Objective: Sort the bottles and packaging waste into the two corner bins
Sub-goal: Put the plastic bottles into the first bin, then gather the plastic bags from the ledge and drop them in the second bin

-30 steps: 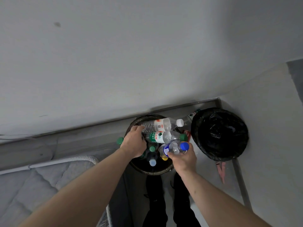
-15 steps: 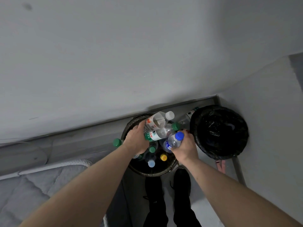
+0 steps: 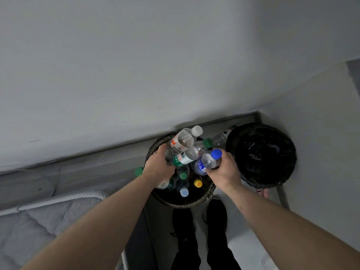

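Two round bins stand in the room's corner. The left bin (image 3: 181,205) holds several plastic bottles with green, yellow and pale blue caps. Above it my left hand (image 3: 158,168) grips two clear bottles together: a white-capped bottle (image 3: 183,140) with a red label and a green-capped bottle (image 3: 185,157) with a green label. My right hand (image 3: 225,172) grips a blue-capped bottle (image 3: 207,162) by its neck end, over the left bin's right side. The right bin (image 3: 262,154) is lined with a black bag and looks empty.
A clear bottle (image 3: 224,136) lies on the floor between the bins against the grey skirting. A grey quilted mattress (image 3: 39,227) fills the lower left. My black shoes (image 3: 200,221) stand just before the left bin. Something pink (image 3: 262,191) lies below the right bin.
Both hands have lifted their bottles slightly and tipped them more upright. My right hand has drifted right, toward the black-lined bin.
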### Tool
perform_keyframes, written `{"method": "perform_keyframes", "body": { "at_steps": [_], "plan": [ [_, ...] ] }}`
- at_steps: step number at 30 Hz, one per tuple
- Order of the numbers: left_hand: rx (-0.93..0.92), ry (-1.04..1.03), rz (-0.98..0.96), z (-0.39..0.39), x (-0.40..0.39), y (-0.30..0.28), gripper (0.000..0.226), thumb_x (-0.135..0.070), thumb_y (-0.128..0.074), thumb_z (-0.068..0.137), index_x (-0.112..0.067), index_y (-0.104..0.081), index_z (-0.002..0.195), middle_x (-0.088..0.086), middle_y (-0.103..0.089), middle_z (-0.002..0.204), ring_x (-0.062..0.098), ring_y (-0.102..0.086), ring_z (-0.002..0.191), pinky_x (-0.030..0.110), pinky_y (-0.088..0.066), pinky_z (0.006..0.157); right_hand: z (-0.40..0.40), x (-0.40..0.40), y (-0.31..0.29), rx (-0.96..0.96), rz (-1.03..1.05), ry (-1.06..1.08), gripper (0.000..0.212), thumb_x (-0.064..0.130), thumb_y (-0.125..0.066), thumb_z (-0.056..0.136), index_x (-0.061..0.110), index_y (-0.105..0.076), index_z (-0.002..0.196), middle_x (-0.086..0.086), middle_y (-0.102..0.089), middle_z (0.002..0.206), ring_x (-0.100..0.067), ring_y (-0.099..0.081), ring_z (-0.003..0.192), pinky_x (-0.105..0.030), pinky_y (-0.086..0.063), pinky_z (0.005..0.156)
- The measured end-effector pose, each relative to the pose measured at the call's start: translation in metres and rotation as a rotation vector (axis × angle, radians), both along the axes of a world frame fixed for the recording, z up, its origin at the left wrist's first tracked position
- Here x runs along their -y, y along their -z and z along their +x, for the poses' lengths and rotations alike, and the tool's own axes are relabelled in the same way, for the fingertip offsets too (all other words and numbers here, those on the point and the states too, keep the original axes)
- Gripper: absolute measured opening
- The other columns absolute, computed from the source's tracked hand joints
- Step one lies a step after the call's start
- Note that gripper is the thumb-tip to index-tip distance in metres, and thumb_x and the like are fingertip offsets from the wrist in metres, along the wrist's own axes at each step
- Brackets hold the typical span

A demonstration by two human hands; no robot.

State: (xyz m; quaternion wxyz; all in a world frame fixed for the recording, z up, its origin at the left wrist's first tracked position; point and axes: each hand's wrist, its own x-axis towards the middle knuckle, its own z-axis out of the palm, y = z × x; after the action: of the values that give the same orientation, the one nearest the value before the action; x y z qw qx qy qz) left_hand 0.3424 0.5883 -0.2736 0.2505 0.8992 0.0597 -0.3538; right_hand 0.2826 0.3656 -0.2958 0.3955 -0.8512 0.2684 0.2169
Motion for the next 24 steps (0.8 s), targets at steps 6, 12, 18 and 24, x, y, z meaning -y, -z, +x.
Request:
{"method": "perform_keyframes", "body": {
  "at_steps": [6,12,18,24],
  "plan": [
    [-0.034,0.007,0.027,-0.005,-0.002,0.0,0.083,-0.026,-0.065,0.081,-0.023,-0.027,0.155,0.005,-0.049,0.147,0.028,-0.051,0.13,0.04,-0.046,0.104,-0.002,0.002,0.0,-0.053,0.026,0.055,0.08,0.032,-0.09,0.063,0.031,-0.049,0.131,0.011,-0.047,0.12,-0.016,-0.066,0.101,-0.038,-0.057,0.09],
    [-0.017,0.051,0.069,-0.003,-0.004,-0.004,0.081,-0.026,-0.066,0.084,-0.023,-0.027,0.155,0.005,-0.049,0.148,0.029,-0.053,0.128,0.04,-0.046,0.102,-0.005,0.002,-0.004,-0.012,0.023,0.097,0.091,0.042,-0.092,0.059,0.035,-0.044,0.135,0.01,-0.05,0.127,-0.015,-0.064,0.106,-0.04,-0.058,0.09],
    [-0.016,0.064,0.084,-0.013,-0.006,-0.03,0.075,-0.025,-0.063,0.088,-0.022,-0.029,0.155,0.003,-0.043,0.153,0.029,-0.05,0.133,0.042,-0.044,0.106,-0.01,0.003,-0.036,-0.024,-0.044,0.041,0.095,0.039,-0.091,0.065,0.026,-0.041,0.144,0.003,-0.046,0.136,-0.016,-0.056,0.118,-0.035,-0.052,0.101],
    [-0.082,0.159,0.109,-0.052,-0.002,-0.114,0.073,-0.017,-0.055,0.088,-0.02,-0.029,0.156,0.001,-0.029,0.16,0.03,-0.038,0.14,0.041,-0.039,0.111,-0.044,0.005,-0.135,-0.069,-0.101,-0.054,0.085,0.034,-0.08,0.077,0.023,-0.036,0.149,0.001,-0.037,0.15,-0.02,-0.043,0.137,-0.033,-0.037,0.116]
  ]
}}
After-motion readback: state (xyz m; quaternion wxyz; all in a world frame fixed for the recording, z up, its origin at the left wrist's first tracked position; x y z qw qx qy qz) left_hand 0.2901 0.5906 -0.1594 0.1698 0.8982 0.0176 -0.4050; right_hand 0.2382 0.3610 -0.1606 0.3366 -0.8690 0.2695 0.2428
